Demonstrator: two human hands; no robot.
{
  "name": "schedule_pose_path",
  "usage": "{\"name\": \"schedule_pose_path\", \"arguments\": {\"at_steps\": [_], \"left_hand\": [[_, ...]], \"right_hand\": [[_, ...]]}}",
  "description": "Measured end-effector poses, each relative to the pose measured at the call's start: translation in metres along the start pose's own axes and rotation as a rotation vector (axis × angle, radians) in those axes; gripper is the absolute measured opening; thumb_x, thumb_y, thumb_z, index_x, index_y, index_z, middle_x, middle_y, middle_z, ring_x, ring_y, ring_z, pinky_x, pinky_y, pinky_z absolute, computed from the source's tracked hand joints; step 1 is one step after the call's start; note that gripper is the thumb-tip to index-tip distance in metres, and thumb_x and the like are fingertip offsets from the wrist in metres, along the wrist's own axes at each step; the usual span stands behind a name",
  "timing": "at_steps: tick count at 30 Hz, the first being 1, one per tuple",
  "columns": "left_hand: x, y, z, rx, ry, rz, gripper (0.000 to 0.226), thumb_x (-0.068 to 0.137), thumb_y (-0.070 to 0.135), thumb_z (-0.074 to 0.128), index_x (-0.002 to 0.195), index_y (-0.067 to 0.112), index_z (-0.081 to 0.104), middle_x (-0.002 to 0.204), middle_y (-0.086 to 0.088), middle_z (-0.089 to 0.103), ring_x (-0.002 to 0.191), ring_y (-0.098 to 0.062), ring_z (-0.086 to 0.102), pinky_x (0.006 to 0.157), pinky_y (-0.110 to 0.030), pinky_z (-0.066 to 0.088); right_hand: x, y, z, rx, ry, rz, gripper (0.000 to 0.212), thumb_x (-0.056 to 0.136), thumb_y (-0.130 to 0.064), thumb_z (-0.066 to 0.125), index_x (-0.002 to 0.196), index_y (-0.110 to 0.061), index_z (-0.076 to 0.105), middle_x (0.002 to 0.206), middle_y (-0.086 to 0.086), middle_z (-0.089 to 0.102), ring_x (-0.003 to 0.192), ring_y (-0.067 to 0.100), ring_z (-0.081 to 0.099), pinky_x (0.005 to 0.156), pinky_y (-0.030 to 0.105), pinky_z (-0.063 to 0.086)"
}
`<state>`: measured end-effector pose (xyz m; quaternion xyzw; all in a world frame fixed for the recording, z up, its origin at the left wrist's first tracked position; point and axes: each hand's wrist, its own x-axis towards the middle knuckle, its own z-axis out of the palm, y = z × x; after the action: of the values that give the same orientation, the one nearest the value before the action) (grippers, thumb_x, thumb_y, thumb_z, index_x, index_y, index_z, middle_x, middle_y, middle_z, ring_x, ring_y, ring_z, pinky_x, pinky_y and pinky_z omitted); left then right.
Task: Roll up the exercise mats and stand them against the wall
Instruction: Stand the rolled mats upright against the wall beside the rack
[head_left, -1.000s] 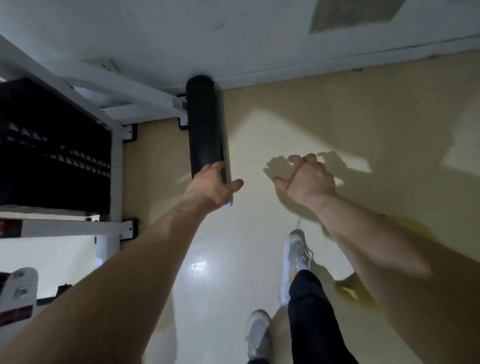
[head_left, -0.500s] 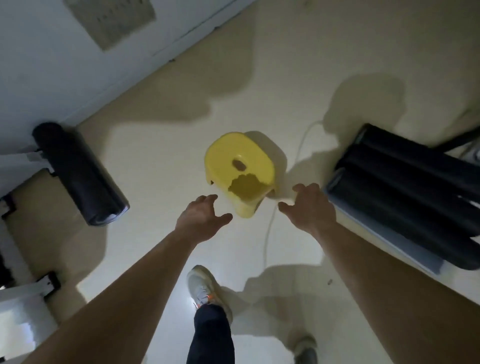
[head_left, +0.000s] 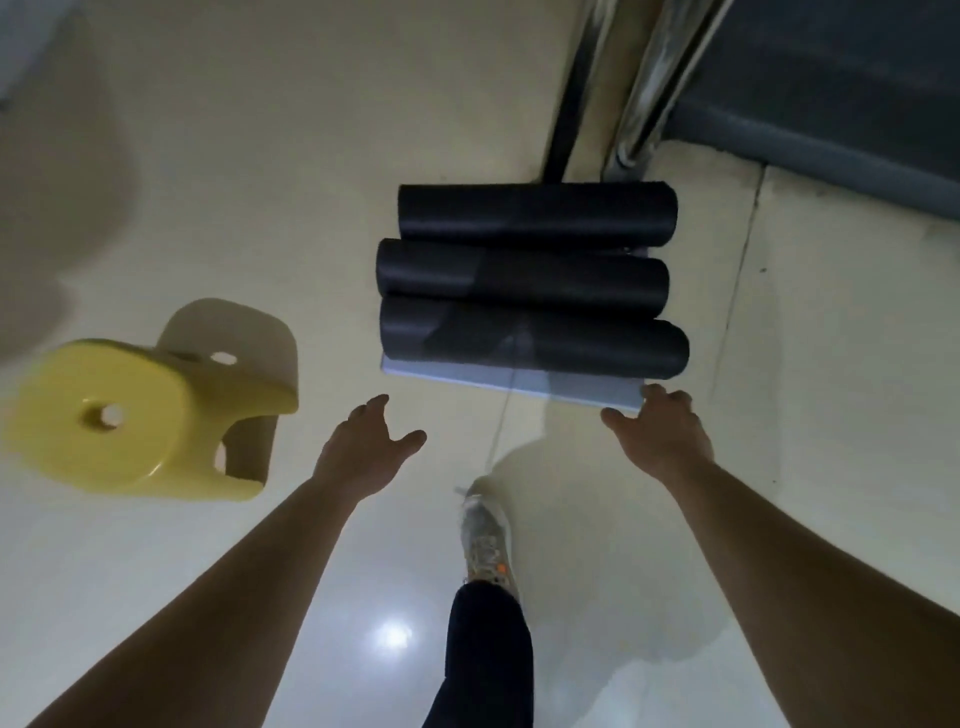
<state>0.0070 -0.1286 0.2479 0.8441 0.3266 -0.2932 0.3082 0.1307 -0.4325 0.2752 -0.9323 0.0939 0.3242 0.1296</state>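
An indoor exercise room, most likely a small gym, is suggested. A glossy, cream-coloured floor (head_left: 260, 156) is seen throughout, with a lamp mirrored in it. Three dark rolled mats (head_left: 524, 280) are laid side by side, touching, on a flat pale mat (head_left: 519, 382). Behind them, shiny metal posts (head_left: 649, 88) are seen rising beside a dark padded panel (head_left: 831, 104), like part of a training machine. A yellow plastic stool (head_left: 119, 415) is stood on the floor, well apart from the mats.

Below me a glossy cream floor (head_left: 260, 156) mirrors a ceiling light; yellow stool (head_left: 119, 421) stands left, metal posts (head_left: 644, 88) ahead.
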Motion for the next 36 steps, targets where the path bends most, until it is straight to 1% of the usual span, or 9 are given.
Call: {"name": "schedule_pose_path", "arguments": {"at_steps": [6, 11, 15, 18, 22, 24, 26, 30, 36], "left_hand": [[0.125, 0.06, 0.048, -0.071, 0.106, -0.019, 0.087, 0.085, 0.056, 0.068, 0.154, 0.017, 0.03, 0.148, -0.011, 0.05, 0.131, -0.036, 0.052, 0.105, -0.047, 0.045], [0.235, 0.064, 0.081, -0.051, 0.276, -0.174, 0.105, 0.078, 0.072, 0.062, 0.156, 0.014, 0.02, 0.152, -0.017, 0.033, 0.134, -0.044, 0.038, 0.107, -0.054, 0.038], [0.3, 0.052, 0.09, -0.216, 0.482, -0.32, 0.108, 0.084, 0.062, 0.068, 0.158, 0.006, 0.011, 0.16, -0.02, 0.023, 0.144, -0.046, 0.027, 0.12, -0.052, 0.024], [0.327, 0.037, 0.095, -0.358, 0.522, -0.398, 0.105, 0.083, 0.063, 0.069, 0.155, 0.006, 0.018, 0.155, -0.02, 0.031, 0.14, -0.045, 0.035, 0.117, -0.051, 0.031], [0.342, 0.014, 0.098, -0.554, 0.55, -0.325, 0.092, 0.077, 0.056, 0.08, 0.143, 0.009, 0.037, 0.142, -0.012, 0.05, 0.128, -0.035, 0.052, 0.106, -0.043, 0.045], [0.344, 0.01, 0.099, -0.609, 0.562, -0.302, 0.09, 0.073, 0.056, 0.083, 0.14, 0.013, 0.04, 0.137, -0.009, 0.055, 0.124, -0.032, 0.055, 0.104, -0.04, 0.046], [0.345, 0.007, 0.099, -0.621, 0.597, -0.283, 0.096, 0.066, 0.062, 0.084, 0.139, 0.016, 0.042, 0.136, -0.006, 0.055, 0.124, -0.03, 0.055, 0.105, -0.04, 0.046], [0.35, 0.004, 0.093, -0.479, 0.611, -0.299, 0.112, 0.055, 0.077, 0.077, 0.14, 0.017, 0.037, 0.14, -0.012, 0.044, 0.128, -0.038, 0.048, 0.109, -0.053, 0.043], [0.365, -0.007, 0.099, -0.303, 0.511, -0.302, 0.125, 0.058, 0.06, 0.089, 0.15, 0.015, 0.017, 0.149, -0.015, 0.032, 0.137, -0.043, 0.037, 0.113, -0.057, 0.037]], "right_hand": [[0.137, 0.056, 0.022, 0.212, -0.019, 0.127, 0.079, 0.097, -0.049, 0.062, 0.159, -0.014, 0.028, 0.149, 0.021, 0.039, 0.127, 0.045, 0.052, 0.09, 0.044, 0.042], [0.249, 0.087, 0.071, 0.394, 0.028, 0.199, 0.091, 0.092, -0.057, 0.065, 0.16, -0.017, 0.02, 0.154, 0.022, 0.029, 0.134, 0.051, 0.043, 0.109, 0.057, 0.041], [0.313, 0.095, 0.1, 0.506, 0.144, 0.274, 0.098, 0.097, -0.06, 0.056, 0.163, -0.008, 0.006, 0.165, 0.022, 0.014, 0.145, 0.049, 0.028, 0.117, 0.057, 0.029], [0.336, 0.104, 0.118, 0.547, 0.244, 0.246, 0.102, 0.095, -0.059, 0.06, 0.162, -0.004, 0.006, 0.164, 0.024, 0.016, 0.143, 0.051, 0.03, 0.118, 0.058, 0.031], [0.348, 0.096, 0.122, 0.621, 0.324, 0.295, 0.116, 0.076, -0.069, 0.057, 0.161, -0.005, 0.012, 0.158, 0.023, 0.027, 0.139, 0.049, 0.038, 0.113, 0.056, 0.038], [0.345, 0.086, 0.12, 0.577, 0.36, 0.324, 0.118, 0.071, -0.074, 0.053, 0.161, -0.009, 0.012, 0.154, 0.024, 0.03, 0.133, 0.049, 0.043, 0.107, 0.056, 0.043], [0.335, 0.077, 0.124, 0.455, 0.347, 0.243, 0.116, 0.075, -0.077, 0.058, 0.163, -0.021, 0.007, 0.151, 0.025, 0.029, 0.128, 0.05, 0.046, 0.104, 0.057, 0.046], [0.324, 0.066, 0.137, 0.266, 0.323, 0.117, 0.111, 0.077, -0.074, 0.068, 0.161, -0.038, 0.005, 0.147, 0.027, 0.028, 0.121, 0.051, 0.046, 0.1, 0.059, 0.049], [0.324, 0.076, 0.14, 0.028, 0.266, 0.024, 0.144, 0.053, -0.069, 0.089, 0.16, -0.037, -0.001, 0.149, 0.034, 0.024, 0.118, 0.06, 0.046, 0.096, 0.065, 0.051]]}}
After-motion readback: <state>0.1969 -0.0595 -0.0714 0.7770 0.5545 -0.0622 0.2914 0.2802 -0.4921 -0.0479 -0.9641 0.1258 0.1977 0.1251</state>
